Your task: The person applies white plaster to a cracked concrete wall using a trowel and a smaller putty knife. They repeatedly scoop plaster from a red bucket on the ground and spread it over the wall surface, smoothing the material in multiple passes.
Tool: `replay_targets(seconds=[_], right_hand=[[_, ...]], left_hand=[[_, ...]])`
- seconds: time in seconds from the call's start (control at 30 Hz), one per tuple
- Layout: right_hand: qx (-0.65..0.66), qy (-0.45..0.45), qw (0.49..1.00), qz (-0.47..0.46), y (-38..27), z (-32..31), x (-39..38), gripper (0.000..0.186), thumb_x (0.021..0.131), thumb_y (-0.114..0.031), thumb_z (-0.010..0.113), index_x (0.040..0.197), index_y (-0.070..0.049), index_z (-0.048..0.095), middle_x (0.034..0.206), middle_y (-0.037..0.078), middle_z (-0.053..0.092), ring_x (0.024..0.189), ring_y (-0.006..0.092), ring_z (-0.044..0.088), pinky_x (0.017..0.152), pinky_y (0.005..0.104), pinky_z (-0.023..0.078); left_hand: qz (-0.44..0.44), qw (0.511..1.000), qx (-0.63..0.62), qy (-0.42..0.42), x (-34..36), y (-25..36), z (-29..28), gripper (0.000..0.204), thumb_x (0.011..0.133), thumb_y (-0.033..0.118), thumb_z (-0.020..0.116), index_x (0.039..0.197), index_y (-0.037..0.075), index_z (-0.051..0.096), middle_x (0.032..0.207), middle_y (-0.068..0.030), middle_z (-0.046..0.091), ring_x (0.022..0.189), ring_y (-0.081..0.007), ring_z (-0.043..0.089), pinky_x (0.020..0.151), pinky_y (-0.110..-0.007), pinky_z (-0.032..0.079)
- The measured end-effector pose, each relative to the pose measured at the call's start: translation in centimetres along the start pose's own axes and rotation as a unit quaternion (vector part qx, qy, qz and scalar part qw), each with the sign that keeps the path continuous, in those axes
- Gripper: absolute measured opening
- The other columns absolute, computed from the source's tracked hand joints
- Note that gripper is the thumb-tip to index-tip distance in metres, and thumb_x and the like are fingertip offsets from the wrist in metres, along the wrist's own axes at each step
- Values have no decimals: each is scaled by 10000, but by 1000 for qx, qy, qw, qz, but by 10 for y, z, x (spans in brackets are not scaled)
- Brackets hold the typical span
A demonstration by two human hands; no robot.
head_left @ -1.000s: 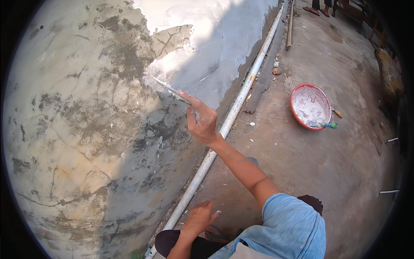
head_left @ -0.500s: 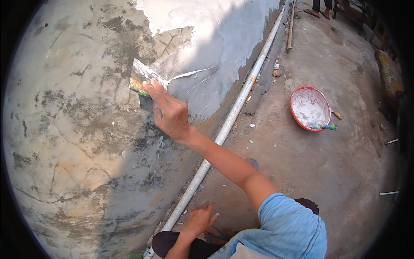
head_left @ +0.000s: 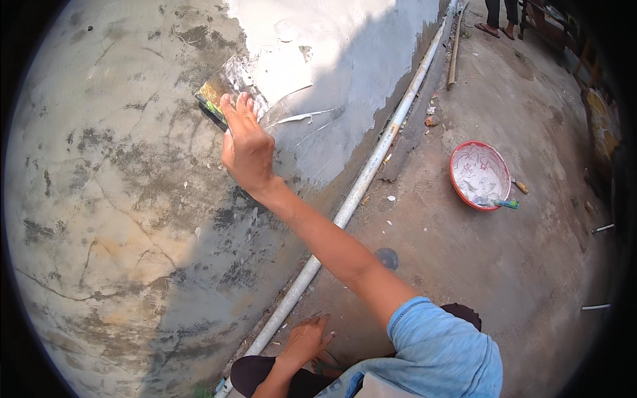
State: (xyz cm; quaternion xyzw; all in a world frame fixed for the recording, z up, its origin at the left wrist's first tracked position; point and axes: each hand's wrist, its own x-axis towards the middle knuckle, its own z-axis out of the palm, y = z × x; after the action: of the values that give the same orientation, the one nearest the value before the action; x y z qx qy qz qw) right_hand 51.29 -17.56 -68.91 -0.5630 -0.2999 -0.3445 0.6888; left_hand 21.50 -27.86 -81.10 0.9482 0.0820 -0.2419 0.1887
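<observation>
Hanging at the bottom centre of the frame, the left hand (head_left: 304, 341) has loose, parted fingers near a dark-clad knee (head_left: 252, 375). A pale pipe (head_left: 361, 186) crosses the middle diagonally. At upper left, the right hand (head_left: 249, 149) grasps a flat scraper (head_left: 222, 86) by the white coat (head_left: 285, 66) on the wall (head_left: 133, 199). Right of centre sits a red bowl (head_left: 452, 171) of white paste (head_left: 479, 174); sandalled feet (head_left: 489, 30) stand at upper right.

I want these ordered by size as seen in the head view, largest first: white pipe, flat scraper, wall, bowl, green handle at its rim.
1. Wall
2. White pipe
3. Bowl and flat scraper: unsure, since the right hand covers part of the latter
4. Green handle
</observation>
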Motion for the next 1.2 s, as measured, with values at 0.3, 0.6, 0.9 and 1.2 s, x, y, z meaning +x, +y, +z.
replay_targets(seconds=[0.3,0.6,0.9,1.2], right_hand=[[-6,117,989,86,65,-111,59,305,927,-18,508,1218,14,593,785,136,692,561,153,585,532,312,456],[3,-7,992,124,35,-50,33,589,797,69,542,1366,-83,521,757,181,675,555,271,632,533,360,468],[-26,7,995,97,43,-91,53,476,863,49,523,1323,-65,570,1077,203,690,596,214,637,559,326,493],[32,-27,999,-25,25,-22,5,603,760,69,576,1352,-35,522,1213,300,589,1222,393,528,1000,429,476]], left_hand=[[10,1000,-4,-3,13,5,2,510,919,345,600,1306,29,494,1179,-249,607,1087,-404,593,923,-449,475],[-11,1000,-5,-2,2,-4,3,498,917,335,603,1303,38,498,1173,-251,606,1080,-402,598,922,-452,476],[-17,1000,-9,2,-1,-1,-9,510,914,349,603,1308,41,503,1184,-251,606,1085,-403,596,929,-450,472],[-13,999,-13,-28,11,-17,12,528,914,360,603,1298,11,507,1170,-248,620,1088,-397,600,931,-450,474]])
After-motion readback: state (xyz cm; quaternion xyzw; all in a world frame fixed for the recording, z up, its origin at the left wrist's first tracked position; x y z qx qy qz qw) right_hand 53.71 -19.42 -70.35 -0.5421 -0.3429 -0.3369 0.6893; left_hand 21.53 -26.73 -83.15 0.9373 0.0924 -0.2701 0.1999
